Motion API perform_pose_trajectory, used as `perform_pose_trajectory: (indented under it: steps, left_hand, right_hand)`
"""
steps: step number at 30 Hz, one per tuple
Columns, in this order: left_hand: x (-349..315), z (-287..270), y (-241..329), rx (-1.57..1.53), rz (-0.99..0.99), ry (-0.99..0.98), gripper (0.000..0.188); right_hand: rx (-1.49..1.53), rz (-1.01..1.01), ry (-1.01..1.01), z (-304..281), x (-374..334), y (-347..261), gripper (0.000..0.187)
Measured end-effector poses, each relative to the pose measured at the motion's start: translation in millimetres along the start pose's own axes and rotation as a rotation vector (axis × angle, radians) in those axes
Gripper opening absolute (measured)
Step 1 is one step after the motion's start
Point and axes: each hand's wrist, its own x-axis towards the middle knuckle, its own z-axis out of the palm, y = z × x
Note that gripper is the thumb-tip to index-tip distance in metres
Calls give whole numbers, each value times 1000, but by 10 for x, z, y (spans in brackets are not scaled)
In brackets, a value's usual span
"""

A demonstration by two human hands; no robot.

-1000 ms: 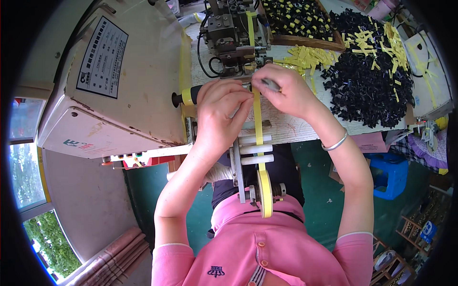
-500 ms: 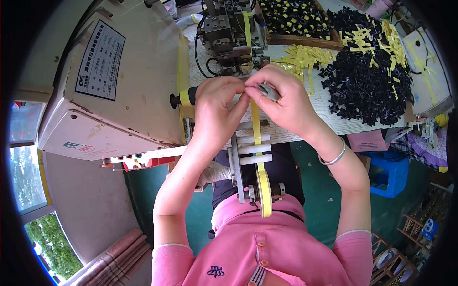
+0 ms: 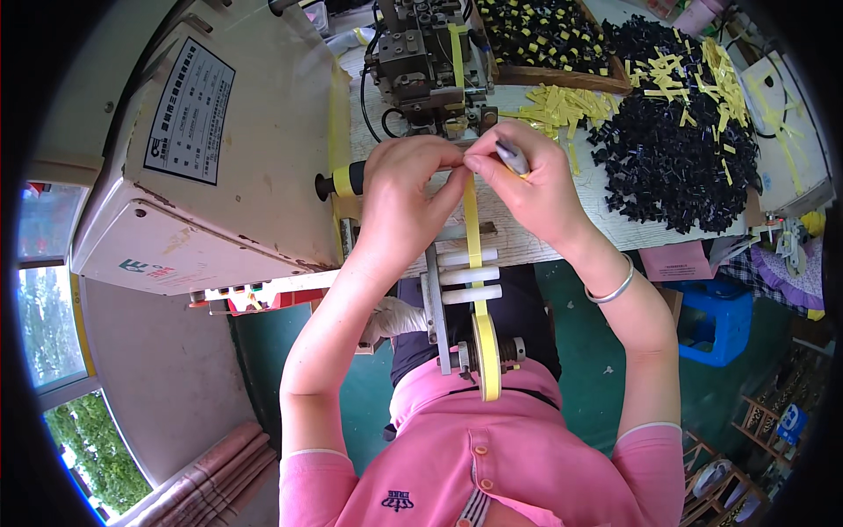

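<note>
**Fingertips Close Together**

The left hand (image 3: 402,186) and right hand (image 3: 531,174) are pinching tip to tip inside the worktop's (image 3: 520,230) front edge, on what I can't tell. The right is cradling a metal tool (image 3: 512,158), seemingly freeing its fingertips. Yellow tape (image 3: 473,221) is stretching toward them, white rollers (image 3: 470,275) apparently guiding it from a reel (image 3: 492,369) beyond that edge.

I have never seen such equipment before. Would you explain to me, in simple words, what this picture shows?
A camera on the person's head looks down at two bare hands. The left hand and right hand meet at their fingertips; whether they pinch something is too small to tell. The right hand also holds a small grey tool. Below them, yellow tape runs up from a roll. Ahead stands a dark metal machine. On the table lie yellow strips, black pieces and a wooden tray.
</note>
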Motion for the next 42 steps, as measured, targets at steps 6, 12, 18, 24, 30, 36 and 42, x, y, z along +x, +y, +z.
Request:
perform_pose_trajectory:
  steps: [6,12,18,24,30,36,42]
  left_hand:
    - [84,16,11,-24,-49,-78,7]
    - [45,62,3,4,-25,-34,7]
    - [44,104,4,23,-13,-5,9]
    - [55,124,9,43,-28,3,11]
    - [68,96,-1,62,34,-3,11]
    - [55,87,-19,71,67,-5,10]
    - [64,58,-33,75,85,-17,11]
  right_hand:
    - [174,182,101,-77,-40,136,3]
    - [365,524,159,-71,-88,98,7]
    - [261,350,83,-66,-105,194,7]
    - [173,237,129,-35,-83,254,8]
    - [200,237,125,-46,-80,257,8]
    - [246,327,90,-57,-82,264,8]
    - [205,219,117,-16,-113,345,9]
